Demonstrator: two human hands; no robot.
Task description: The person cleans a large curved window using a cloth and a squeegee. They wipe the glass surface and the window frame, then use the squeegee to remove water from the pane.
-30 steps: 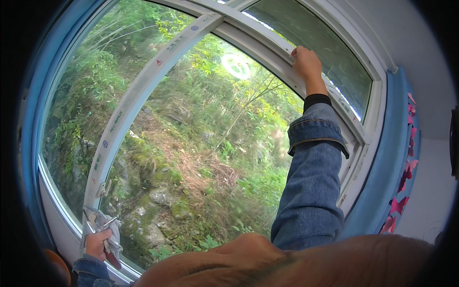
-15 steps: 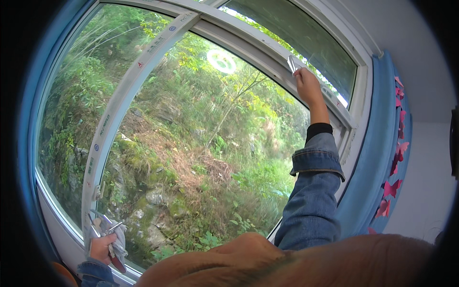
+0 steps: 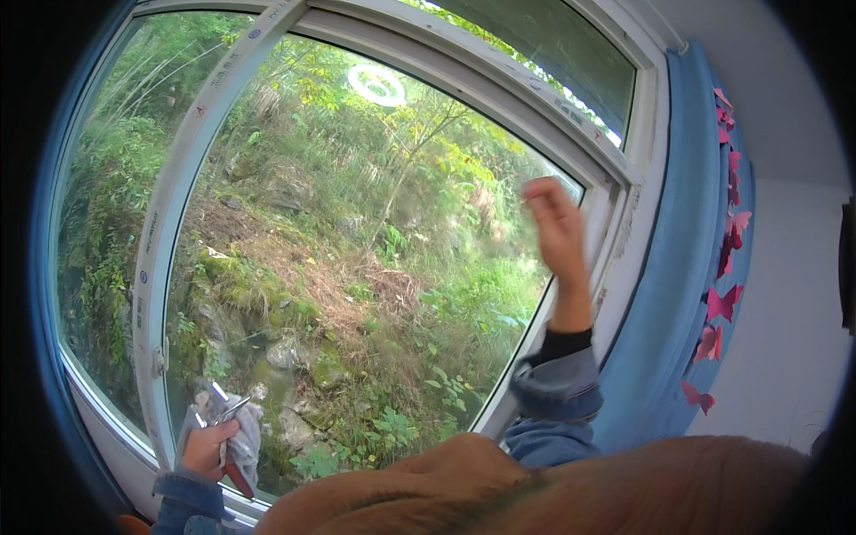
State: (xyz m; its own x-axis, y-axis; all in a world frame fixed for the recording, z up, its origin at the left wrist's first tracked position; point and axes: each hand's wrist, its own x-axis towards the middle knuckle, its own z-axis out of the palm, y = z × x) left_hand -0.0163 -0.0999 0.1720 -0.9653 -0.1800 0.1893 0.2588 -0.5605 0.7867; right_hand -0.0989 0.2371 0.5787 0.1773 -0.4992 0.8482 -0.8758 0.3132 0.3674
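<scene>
Low at the left, my left hand [image 3: 209,448] is closed around a bundle in front of the window. The bundle has a crumpled whitish sheet [image 3: 248,443], cloth or film I cannot tell, shiny silvery pieces [image 3: 234,409], and a dark red tool handle [image 3: 239,480] sticking out below. My right hand [image 3: 558,227] is raised before the right side of the large pane [image 3: 357,267]. Its fingers are curled together and blurred by motion; whatever they may hold is too small or smeared to make out. Printed protective film [image 3: 571,111] lies along the frame bar above that hand.
A white upright post [image 3: 169,192] with printed film divides the window at the left. Blue curtains hang at both sides; the right curtain [image 3: 655,267] borders a string of pink paper butterflies [image 3: 724,303]. Outside is a green, rocky slope. A round light reflection [image 3: 376,85] shows in the glass.
My right hand has come down from the upper frame bar to in front of the pane; the silvery piece at its fingertips no longer shows. My left hand has shifted slightly right, bundle still held.
</scene>
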